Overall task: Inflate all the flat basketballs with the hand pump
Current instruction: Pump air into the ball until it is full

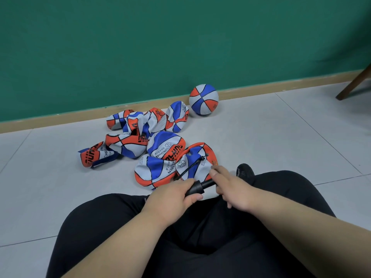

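A person seated on a pale grey tiled floor (pixel 281 137) is holding a black plastic hand pump (pixel 201 186) over the lap of their black trousers (pixel 200 247). The left hand (pixel 170 197) is gripping the pump's wider capped end, fingers curled round it. The right hand (pixel 232 187) is closing its fingers on the narrower black shaft, thumb lying along the top.

A thin black hose (pixel 191 165) is running from the pump up across a crumpled orange, blue and grey flat basketball (pixel 197 151) just in front of the hands. Whether its tip is seated in the valve cannot be told.

That ball is lying at the near edge of a heap of deflated orange, blue and grey basketballs (pixel 138 137), spreading back toward a wooden skirting board (pixel 60 119). One round, inflated basketball (pixel 203 99) in the same colours is sitting beyond the heap, against the skirting under a green wall (pixel 160 47).

A black shoe (pixel 245 171) is showing just beyond the right hand. A dark wooden chair leg (pixel 353 85) is slanting in at the far right.
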